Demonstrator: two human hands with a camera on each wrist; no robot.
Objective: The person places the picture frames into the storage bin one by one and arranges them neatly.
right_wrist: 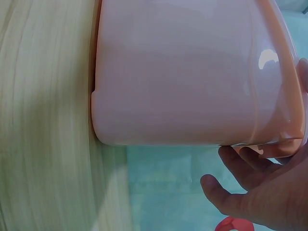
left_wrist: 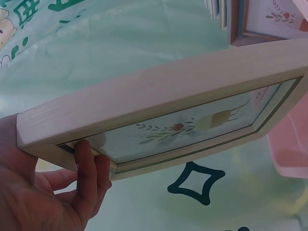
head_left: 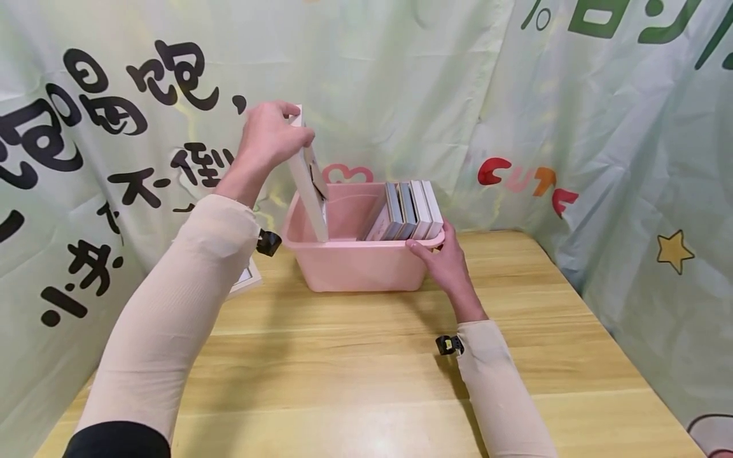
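Note:
My left hand (head_left: 273, 135) grips a white picture frame (head_left: 309, 191) by its upper end, holding it on edge with its lower part inside the left end of a pink plastic bin (head_left: 361, 270). In the left wrist view, fingers of the left hand (left_wrist: 82, 187) curl over the short side of the frame (left_wrist: 159, 94), whose glass covers a print of flowers. At the bin's right end, my right hand (head_left: 449, 264) holds the rim, thumb over the front corner. Several picture frames (head_left: 420, 210) stand side by side in the bin's right half.
Another pale frame (head_left: 249, 280) lies on the wooden table (head_left: 343, 356) left of the bin, partly hidden by my left arm. A printed fabric sheet (head_left: 401, 83) hangs close behind the bin and along both sides.

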